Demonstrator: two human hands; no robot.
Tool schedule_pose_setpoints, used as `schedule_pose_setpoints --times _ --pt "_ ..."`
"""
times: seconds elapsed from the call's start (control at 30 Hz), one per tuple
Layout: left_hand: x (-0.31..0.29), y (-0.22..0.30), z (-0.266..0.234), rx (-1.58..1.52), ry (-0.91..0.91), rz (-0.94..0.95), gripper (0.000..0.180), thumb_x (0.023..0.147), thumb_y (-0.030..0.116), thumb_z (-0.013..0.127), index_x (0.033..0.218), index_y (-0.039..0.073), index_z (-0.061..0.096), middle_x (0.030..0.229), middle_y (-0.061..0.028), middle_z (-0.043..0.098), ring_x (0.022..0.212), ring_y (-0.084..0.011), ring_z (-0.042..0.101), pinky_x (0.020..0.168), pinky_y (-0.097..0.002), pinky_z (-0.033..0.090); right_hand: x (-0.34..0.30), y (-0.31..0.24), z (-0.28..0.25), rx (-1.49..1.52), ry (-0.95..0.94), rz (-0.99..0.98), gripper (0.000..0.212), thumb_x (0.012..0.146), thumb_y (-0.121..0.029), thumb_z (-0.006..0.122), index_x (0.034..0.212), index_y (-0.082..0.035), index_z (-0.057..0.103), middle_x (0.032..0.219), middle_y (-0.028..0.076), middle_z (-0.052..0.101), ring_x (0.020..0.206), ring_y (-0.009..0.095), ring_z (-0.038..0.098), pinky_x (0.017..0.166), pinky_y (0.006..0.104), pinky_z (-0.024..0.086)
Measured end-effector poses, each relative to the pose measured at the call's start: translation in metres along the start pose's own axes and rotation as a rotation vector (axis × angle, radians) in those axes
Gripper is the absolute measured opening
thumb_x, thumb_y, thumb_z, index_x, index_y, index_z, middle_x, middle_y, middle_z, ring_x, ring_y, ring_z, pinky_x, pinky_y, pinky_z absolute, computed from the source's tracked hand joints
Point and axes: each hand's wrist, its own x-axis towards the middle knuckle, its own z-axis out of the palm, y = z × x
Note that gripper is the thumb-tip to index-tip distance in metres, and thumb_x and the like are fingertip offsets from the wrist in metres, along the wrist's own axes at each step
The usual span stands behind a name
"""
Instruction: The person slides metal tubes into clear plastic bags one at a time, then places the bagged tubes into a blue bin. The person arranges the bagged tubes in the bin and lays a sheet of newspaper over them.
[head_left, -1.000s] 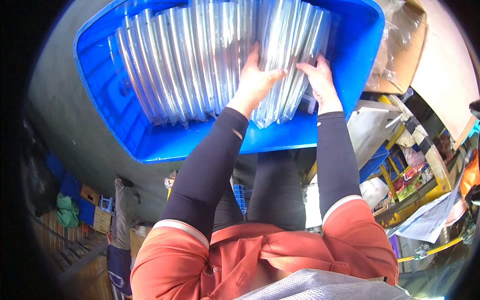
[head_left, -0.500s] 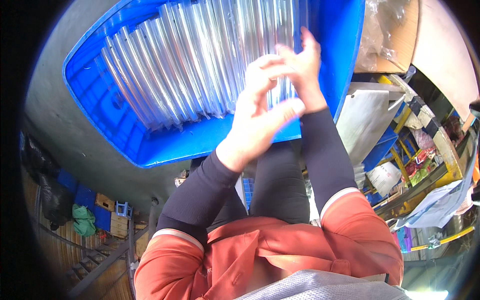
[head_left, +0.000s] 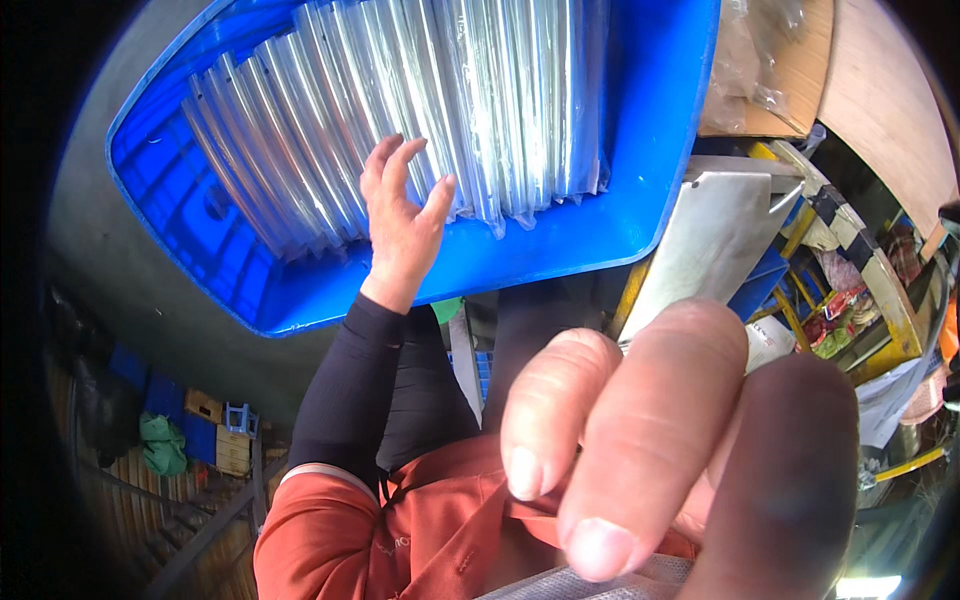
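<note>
A blue plastic bin [head_left: 560, 252] holds a row of long, clear-wrapped, shiny tubes or strips [head_left: 440, 110] laid side by side. Over the near ends of this row is my left hand [head_left: 405, 220], its fingers spread and nothing in it; whether the fingertips touch the wrapping I cannot tell. Close to the camera, my right hand [head_left: 660, 440] fills the lower right, fingers slightly bent and apart with nothing visible between them. Its palm and wrist are mostly hidden.
Right of the bin stand a grey metal panel [head_left: 705, 240] and a yellow-black striped frame [head_left: 850, 230]. Clear plastic film [head_left: 745, 75] lies on cardboard at the upper right. Stacked boxes [head_left: 235, 450] and a green bag [head_left: 162, 443] are at the lower left.
My hands, earlier close together over the bin, have separated. The right one has come up close to the camera; the left has shifted left over the wrapped row.
</note>
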Motion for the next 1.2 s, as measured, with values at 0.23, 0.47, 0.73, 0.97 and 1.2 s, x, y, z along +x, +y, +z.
schedule_pose_setpoints --times 0.23,0.47,0.73,0.97,1.2 --pt "-0.053 -0.036 -0.043 0.408 -0.154 -0.110 0.050 0.074 0.019 0.072 0.120 0.007 0.056 0.129 -0.0197 0.047 0.120 -0.0386 0.043 0.101 -0.0455 0.036 0.000 -0.002 0.004 0.023 -0.008 0.011 0.040 0.085 -0.019 0.064 0.119 0.000 0.054 0.109 0.015 0.054 0.097 0.023 0.054 0.088 0.0347 0.044" --pt "-0.074 -0.054 -0.041 0.414 -0.082 -0.072 0.041 0.075 0.016 0.071 0.114 0.009 0.059 0.126 -0.0121 0.053 0.116 -0.0327 0.049 0.098 -0.0431 0.038 0.010 -0.017 0.005 0.251 0.034 0.208 0.044 0.085 -0.022 0.064 0.121 0.001 0.052 0.115 0.015 0.051 0.102 0.023 0.052 0.091 0.0361 0.042" --pt "-0.070 -0.052 -0.041 0.365 -0.026 0.036 0.036 0.074 0.013 0.070 0.109 0.008 0.061 0.124 -0.0124 0.054 0.115 -0.0325 0.051 0.097 -0.0439 0.039 0.034 0.125 -0.066 -1.070 0.288 0.967 0.102 0.067 -0.021 0.079 0.144 0.002 0.016 0.133 0.030 0.031 0.126 0.046 0.032 0.105 0.0475 0.037" --pt "-0.070 -0.055 -0.038 0.376 -0.030 0.018 0.036 0.075 0.014 0.069 0.110 0.008 0.061 0.125 -0.0129 0.054 0.116 -0.0330 0.050 0.098 -0.0442 0.038 0.002 0.174 -0.086 -1.013 0.535 0.876 0.097 0.065 -0.021 0.077 0.142 0.005 0.025 0.133 0.029 0.041 0.126 0.043 0.041 0.104 0.0442 0.039" --pt "-0.071 -0.056 -0.037 0.355 -0.042 0.031 0.037 0.075 0.014 0.069 0.110 0.009 0.061 0.125 -0.0107 0.054 0.117 -0.0328 0.049 0.098 -0.0440 0.038 -0.004 0.169 -0.115 -0.347 0.547 0.636 0.094 0.064 -0.026 0.078 0.141 0.002 0.031 0.124 0.025 0.053 0.115 0.038 0.053 0.102 0.0393 0.042"
